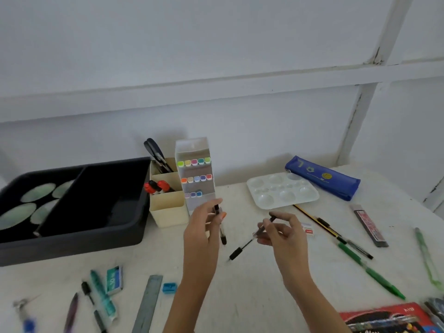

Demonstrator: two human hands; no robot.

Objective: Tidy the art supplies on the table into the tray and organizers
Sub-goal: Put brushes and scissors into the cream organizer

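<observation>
From the head view, the left hand point(203, 233) pinches a pen point(223, 236) upright between thumb and fingertips, just in front of the marker rack point(195, 175) and cream organizer point(166, 209). The right hand point(282, 237) pinches a second pen point(240, 250) in curled fingers, tilted with its lower end toward the left. Both pens are above the table point(252, 280). The dark tray point(79, 243) sits at the left, the palette point(282, 192) beyond.
</observation>
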